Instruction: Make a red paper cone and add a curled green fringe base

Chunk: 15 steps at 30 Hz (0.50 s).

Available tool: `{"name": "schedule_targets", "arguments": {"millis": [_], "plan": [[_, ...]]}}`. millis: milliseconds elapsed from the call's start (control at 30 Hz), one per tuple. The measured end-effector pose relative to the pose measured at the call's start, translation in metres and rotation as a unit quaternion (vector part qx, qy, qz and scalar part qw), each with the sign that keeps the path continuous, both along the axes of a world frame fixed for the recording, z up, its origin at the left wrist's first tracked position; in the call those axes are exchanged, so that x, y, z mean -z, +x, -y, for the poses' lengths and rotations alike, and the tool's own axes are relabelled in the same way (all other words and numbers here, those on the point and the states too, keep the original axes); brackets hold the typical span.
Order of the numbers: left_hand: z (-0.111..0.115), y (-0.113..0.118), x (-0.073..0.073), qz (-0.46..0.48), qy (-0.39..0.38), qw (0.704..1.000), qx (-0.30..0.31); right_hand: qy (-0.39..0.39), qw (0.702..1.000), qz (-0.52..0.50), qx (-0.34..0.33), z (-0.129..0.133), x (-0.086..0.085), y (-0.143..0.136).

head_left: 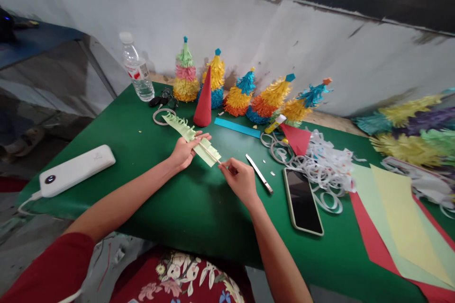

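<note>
A light green paper strip (179, 127), cut into a fringe along one edge, is pinched in my left hand (185, 152). Its fringe curls at the far left end and looks straighter toward the right. A thin stick (212, 152) lies along the strip's right part. My right hand (242, 181) grips the near end of that stick between thumb and fingers. Behind the strip stands a bare red paper cone (204, 104). A flat blue paper strip (237, 128) lies to the cone's right. Beside my right hand is a slim cutter knife (259, 174).
Several fringed paper trees (240, 94) line the wall. A water bottle (138, 73) stands back left, a power bank (78, 170) front left. On the right are a phone (303, 200), a glue stick (275, 124), white paper scraps (329, 161) and coloured sheets (401, 203).
</note>
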State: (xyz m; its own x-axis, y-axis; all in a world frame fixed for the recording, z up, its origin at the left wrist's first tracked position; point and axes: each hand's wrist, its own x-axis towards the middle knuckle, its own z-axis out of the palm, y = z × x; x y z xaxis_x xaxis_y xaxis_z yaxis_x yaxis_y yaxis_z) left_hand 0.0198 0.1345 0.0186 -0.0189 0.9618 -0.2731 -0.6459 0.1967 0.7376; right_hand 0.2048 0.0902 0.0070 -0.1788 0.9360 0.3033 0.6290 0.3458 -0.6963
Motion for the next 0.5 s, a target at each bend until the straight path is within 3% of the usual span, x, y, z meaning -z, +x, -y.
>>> {"name": "schedule_targets", "arguments": {"millis": [300, 500], "plan": [[-0.001, -0.004, -0.006, 0.016, 0.015, 1.0, 0.013, -0.104, 0.988, -0.11, -0.021, -0.007, -0.021, 0.032], [0.011, 0.004, -0.007, 0.046, 0.048, 0.994, 0.088, -0.08, 0.975, -0.207, -0.008, -0.008, -0.012, 0.011]]}}
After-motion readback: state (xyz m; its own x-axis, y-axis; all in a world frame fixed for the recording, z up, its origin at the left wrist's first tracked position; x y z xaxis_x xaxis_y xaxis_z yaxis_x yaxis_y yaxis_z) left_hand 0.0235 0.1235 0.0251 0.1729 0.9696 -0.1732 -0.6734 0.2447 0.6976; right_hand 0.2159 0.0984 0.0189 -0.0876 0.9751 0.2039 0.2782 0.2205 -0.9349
